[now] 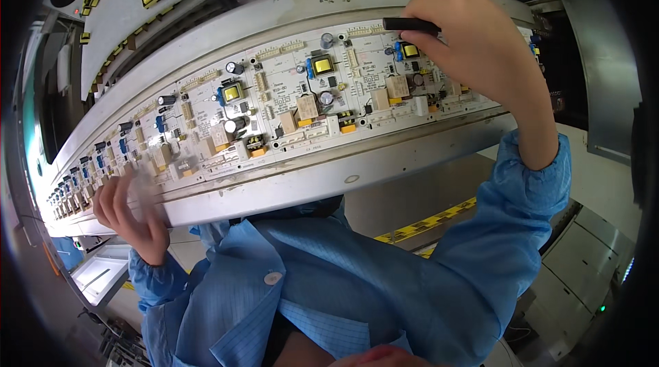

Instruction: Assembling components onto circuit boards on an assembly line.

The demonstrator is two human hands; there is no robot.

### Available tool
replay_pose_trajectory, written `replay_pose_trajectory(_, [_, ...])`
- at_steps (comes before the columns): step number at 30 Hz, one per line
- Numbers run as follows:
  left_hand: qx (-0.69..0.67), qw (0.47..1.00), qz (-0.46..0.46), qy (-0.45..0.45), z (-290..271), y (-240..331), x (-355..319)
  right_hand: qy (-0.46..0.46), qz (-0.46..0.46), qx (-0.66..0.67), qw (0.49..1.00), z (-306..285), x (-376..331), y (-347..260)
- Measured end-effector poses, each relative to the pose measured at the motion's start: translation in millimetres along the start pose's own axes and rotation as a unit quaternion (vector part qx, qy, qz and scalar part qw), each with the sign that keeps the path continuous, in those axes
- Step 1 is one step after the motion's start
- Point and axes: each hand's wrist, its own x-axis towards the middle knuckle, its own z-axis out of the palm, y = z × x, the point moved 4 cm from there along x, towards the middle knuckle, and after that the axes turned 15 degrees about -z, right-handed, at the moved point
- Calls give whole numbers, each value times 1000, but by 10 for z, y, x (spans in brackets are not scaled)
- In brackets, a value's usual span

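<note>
Right hand [473, 44] holds black tool [410, 25] over circuit boards [302, 103].

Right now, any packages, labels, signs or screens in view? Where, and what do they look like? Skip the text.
No packages or screens visible.
Printed markings on the circuit boards: white boards in a row on the conveyor rail, fine dark legends.
Hazard tape: yellow-and-black striped strip on the floor, below the rail, right of centre.
Right hand holds a black bar-shaped tool over the boards; no label seen on it.
Left hand is blurred at the rail's left.
</note>
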Motion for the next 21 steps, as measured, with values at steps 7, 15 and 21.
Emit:
replay_pose_trajectory(7, [-4, 1000, -15, 8, 15, 52, 70, -59, -9, 33, 998, -11, 36, 38])
replay_pose_trajectory(15, [-17, 988, 109, -111, -267, 645, 637, -74, -15, 68, 995, 11, 146, 35])
replay_pose_trajectory(21, [-55, 960, 255, -106, -144, 1151, 1137, -35, 69, 78, 994, -173, -40, 10])
